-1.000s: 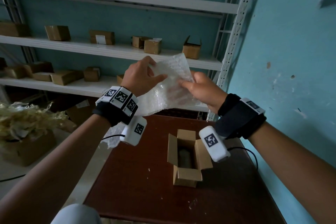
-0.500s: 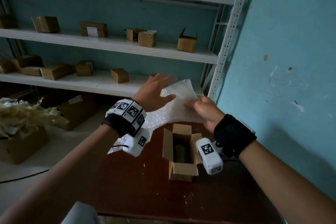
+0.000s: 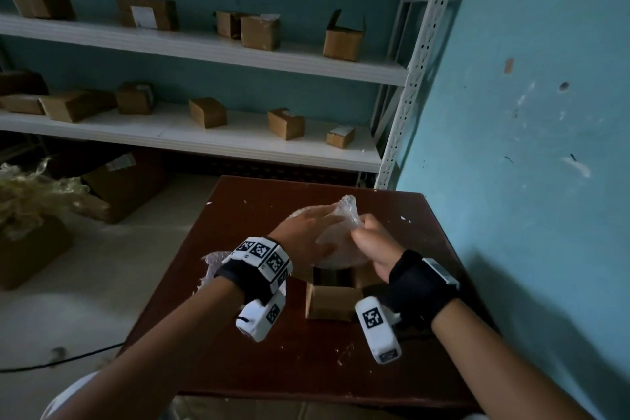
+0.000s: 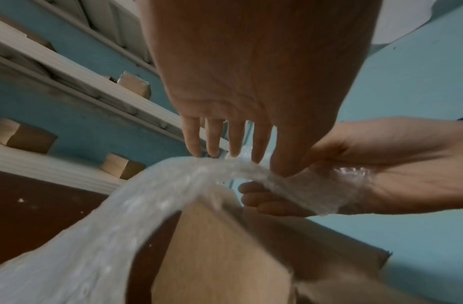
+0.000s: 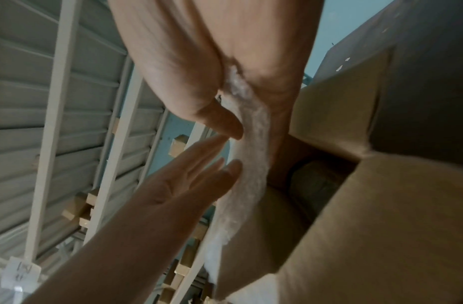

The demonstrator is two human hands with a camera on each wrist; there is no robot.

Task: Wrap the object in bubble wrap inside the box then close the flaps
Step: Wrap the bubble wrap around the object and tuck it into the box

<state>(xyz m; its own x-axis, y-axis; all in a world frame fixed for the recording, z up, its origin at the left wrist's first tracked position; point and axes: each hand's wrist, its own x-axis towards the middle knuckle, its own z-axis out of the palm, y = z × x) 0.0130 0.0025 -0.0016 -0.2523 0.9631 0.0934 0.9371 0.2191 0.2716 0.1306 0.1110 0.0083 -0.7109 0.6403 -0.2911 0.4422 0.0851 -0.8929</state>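
Bubble wrap (image 3: 335, 242), a crumpled translucent sheet, is held bunched just above the open cardboard box (image 3: 329, 300), which stands on a dark red table (image 3: 259, 344) beside a blue wall (image 3: 528, 112), with white shelves (image 3: 191, 133) of small cartons behind. Half a second ago the sheet was held higher and wider; it has since come down and gathered over the box mouth, which suggests the wrap is about to be fed inside rather than spread further. Below the grip, the box flaps stand open, and the object (image 5: 313, 179), a dark rounded shape, lies at the bottom of the box, not yet covered. The right hand (image 3: 373, 245) pinches one end of the sheet between curled fingers and thumb, its top corner poking up above the fist. The left hand (image 3: 303, 239) lies against the near side of the sheet with fingers (image 4: 212, 139) straight and slightly spread, pressing rather than gripping. The sheet's loose tail trails down left of that wrist.
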